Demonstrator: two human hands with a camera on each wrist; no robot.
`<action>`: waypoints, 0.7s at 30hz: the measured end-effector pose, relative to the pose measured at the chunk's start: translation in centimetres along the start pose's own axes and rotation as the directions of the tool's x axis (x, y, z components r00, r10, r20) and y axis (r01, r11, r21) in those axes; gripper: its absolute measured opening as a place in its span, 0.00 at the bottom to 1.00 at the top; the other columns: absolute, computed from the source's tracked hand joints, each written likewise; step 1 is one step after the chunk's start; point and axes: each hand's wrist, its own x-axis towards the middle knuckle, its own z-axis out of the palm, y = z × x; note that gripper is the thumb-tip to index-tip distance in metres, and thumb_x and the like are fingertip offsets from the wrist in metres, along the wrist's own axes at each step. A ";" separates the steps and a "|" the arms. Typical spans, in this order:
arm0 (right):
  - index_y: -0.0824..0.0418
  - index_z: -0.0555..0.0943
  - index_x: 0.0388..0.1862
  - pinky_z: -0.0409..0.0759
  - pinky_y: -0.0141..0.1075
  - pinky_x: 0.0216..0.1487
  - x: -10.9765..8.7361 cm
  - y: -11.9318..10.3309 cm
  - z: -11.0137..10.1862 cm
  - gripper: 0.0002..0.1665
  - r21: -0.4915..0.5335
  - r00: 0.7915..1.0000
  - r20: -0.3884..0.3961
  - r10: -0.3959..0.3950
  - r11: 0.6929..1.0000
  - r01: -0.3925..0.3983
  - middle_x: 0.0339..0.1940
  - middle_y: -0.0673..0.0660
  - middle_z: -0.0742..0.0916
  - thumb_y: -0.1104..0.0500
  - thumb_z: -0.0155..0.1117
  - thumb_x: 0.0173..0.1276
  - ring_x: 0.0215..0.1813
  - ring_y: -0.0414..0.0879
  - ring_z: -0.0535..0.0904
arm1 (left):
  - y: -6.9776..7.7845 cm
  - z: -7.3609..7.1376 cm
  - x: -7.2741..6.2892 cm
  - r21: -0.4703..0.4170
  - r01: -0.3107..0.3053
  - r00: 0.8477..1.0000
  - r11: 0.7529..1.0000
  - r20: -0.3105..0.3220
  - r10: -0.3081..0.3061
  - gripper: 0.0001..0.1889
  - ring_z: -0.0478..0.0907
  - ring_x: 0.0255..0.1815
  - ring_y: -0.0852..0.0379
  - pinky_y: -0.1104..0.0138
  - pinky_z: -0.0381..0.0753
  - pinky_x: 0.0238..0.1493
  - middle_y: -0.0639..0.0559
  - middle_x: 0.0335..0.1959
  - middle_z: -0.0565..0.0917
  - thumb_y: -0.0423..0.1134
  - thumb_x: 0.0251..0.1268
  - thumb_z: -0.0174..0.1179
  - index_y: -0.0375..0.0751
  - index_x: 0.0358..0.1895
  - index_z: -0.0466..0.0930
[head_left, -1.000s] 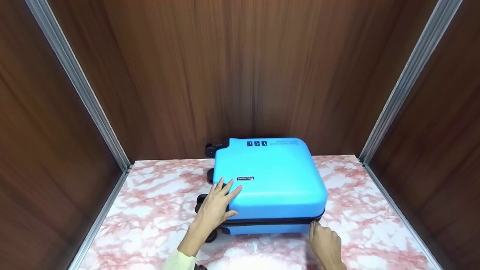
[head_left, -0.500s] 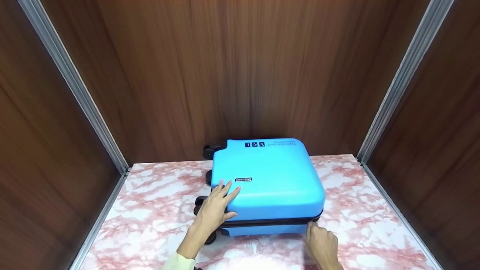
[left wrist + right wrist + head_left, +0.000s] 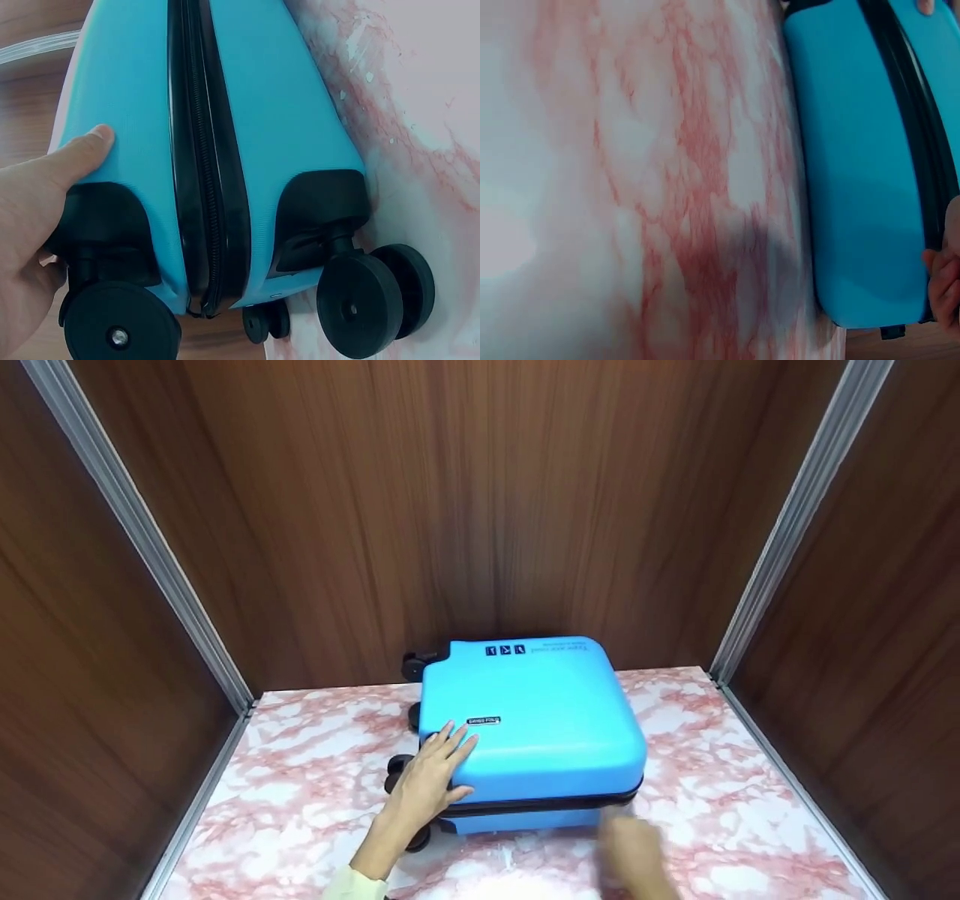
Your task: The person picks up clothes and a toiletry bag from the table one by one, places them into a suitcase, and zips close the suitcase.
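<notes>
A bright blue hard-shell suitcase (image 3: 536,697) lies flat on the marbled surface, its wheels pointing left. My left hand (image 3: 427,780) rests on its near left corner with fingers spread over the lid; the left wrist view shows the thumb (image 3: 94,146) against the blue side above a wheel mount. Along the edge runs a black zipper (image 3: 202,150). At the near right corner my right hand (image 3: 634,844), blurred in the head view, has its fingers curled at the zipper line and pinches the zipper pull, which the fingers hide. In the right wrist view those fingers (image 3: 945,285) touch the black band.
Black wheels (image 3: 120,322) stick out on the suitcase's left side. Brown wood-grain panels (image 3: 480,510) stand behind and on both sides, with metal posts at the corners. The pink and white marbled tabletop (image 3: 300,810) surrounds the suitcase.
My right hand has shifted slightly left along the near edge and is now blurred. The left hand keeps its place on the suitcase. The whole head view has drifted a little.
</notes>
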 end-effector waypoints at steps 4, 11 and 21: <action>0.56 0.72 0.19 0.64 0.39 0.09 0.2 -4.2 2.0 0.13 0.013 0.983 -0.058 -0.176 0.984 0.177 0.06 0.51 0.74 0.62 0.66 0.58 0.09 0.49 0.68 | -0.2 0.2 -0.1 -0.023 0.015 1.000 1.000 -0.024 -0.015 0.43 0.63 0.77 0.45 0.53 0.67 0.74 0.44 0.75 0.69 0.52 0.53 0.74 0.45 0.73 0.68; 0.56 0.68 0.15 0.66 0.38 0.08 0.0 -8.4 3.2 0.20 0.047 0.983 -0.048 -0.175 0.983 0.178 0.06 0.50 0.74 0.60 0.64 0.65 0.09 0.49 0.73 | 0.5 0.9 0.3 -0.046 -0.001 1.000 0.999 -0.004 0.001 0.43 0.62 0.77 0.45 0.53 0.66 0.75 0.44 0.75 0.67 0.52 0.54 0.72 0.45 0.74 0.67; 0.58 0.74 0.19 0.65 0.33 0.10 0.4 -11.6 3.9 0.16 0.104 0.982 0.004 -0.187 0.977 0.185 0.07 0.49 0.74 0.61 0.65 0.65 0.09 0.45 0.71 | -0.1 0.4 -0.2 -0.027 0.029 1.000 0.999 0.011 -0.029 0.42 0.61 0.78 0.47 0.54 0.65 0.75 0.46 0.76 0.67 0.52 0.56 0.72 0.46 0.74 0.67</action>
